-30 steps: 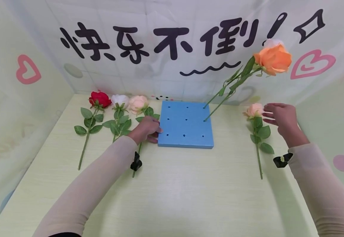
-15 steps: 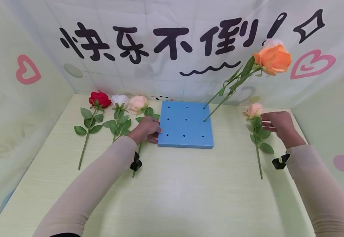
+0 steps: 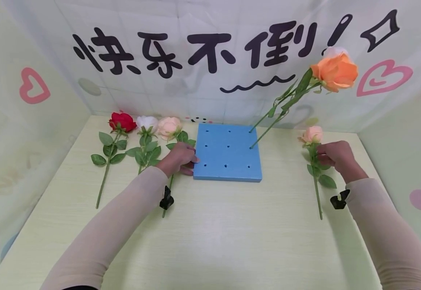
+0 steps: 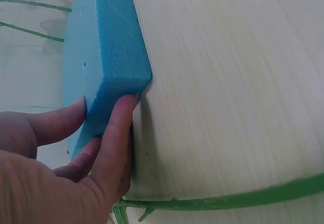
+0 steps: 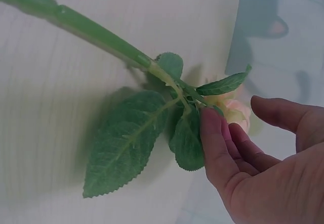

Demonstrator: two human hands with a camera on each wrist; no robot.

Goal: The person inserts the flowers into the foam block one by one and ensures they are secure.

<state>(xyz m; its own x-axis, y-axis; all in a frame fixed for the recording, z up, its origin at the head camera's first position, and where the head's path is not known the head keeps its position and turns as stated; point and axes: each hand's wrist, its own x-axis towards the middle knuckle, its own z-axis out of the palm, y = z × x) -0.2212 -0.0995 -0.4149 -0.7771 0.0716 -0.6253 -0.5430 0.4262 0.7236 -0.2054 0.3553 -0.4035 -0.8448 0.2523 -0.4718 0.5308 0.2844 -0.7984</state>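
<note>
At the right of the frame, the small pink rose point(image 3: 313, 171) lies on the table point(image 3: 225, 225). Its leafy stem is touched by the fingers of the right hand point(image 3: 337, 155), but the thumb is spread well apart, so nothing is gripped there. In the middle of the frame, the left edge of the blue foam block point(image 3: 214, 155) is pinched by the left hand point(image 3: 180, 157), thumb on top and fingers along the side.

For a good hold, the stem is probably best pinched just under the leaves, so no leaf gets squashed. The block should be held flat, as it might be tipped by the leaning orange rose point(image 3: 335, 73) and the pale flower point(image 3: 335, 51) behind it.

Six flowers can be counted: those two standing, plus four lying down. At the left are found one red rose point(image 3: 116, 157), one white rose point(image 3: 146, 140) and one larger pink rose point(image 3: 169, 127). Nine holes point(image 3: 228, 146) are seen, two filled and seven bare.
</note>
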